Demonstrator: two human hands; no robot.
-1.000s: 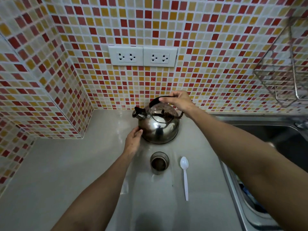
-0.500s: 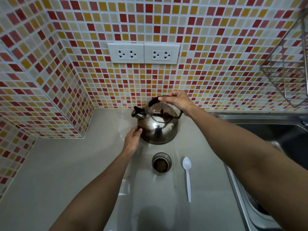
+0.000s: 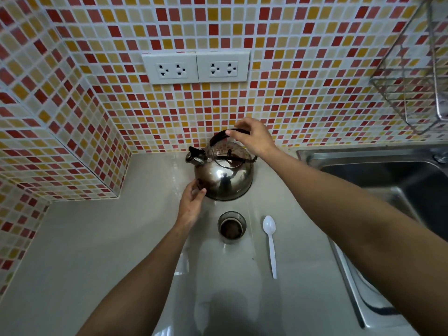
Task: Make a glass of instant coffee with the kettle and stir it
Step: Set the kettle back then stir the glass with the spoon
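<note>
Kettle (image 3: 224, 177): round, mirror-polished steel, domed body, short capped spout (image 3: 194, 158) pointing left, arched black handle (image 3: 224, 136) over the lid. It sits on the smooth pale grey counter (image 3: 97, 238), near the mosaic tile wall (image 3: 303, 81) of small red, orange and cream squares. Glass (image 3: 232, 227) stands just in front of the kettle, apart from it, dark coffee granules in the bottom. White plastic spoon (image 3: 271, 241) lies flat just right of the glass, bowl toward the kettle. Steel sink (image 3: 363, 163) to the kettle's right; wire rack (image 3: 412, 76) on the wall above the sink. Double white socket plate (image 3: 196, 67) on the wall above the kettle. Nothing between kettle and glass.

Right hand (image 3: 254, 139) reaches from the right, over the handle's top; fingers curled around it, wrapped loosely, thumb at the front. Left hand (image 3: 191, 202) comes from below; fingertips pressed against the kettle's lower left side, hand spread, not clamped on anything.
</note>
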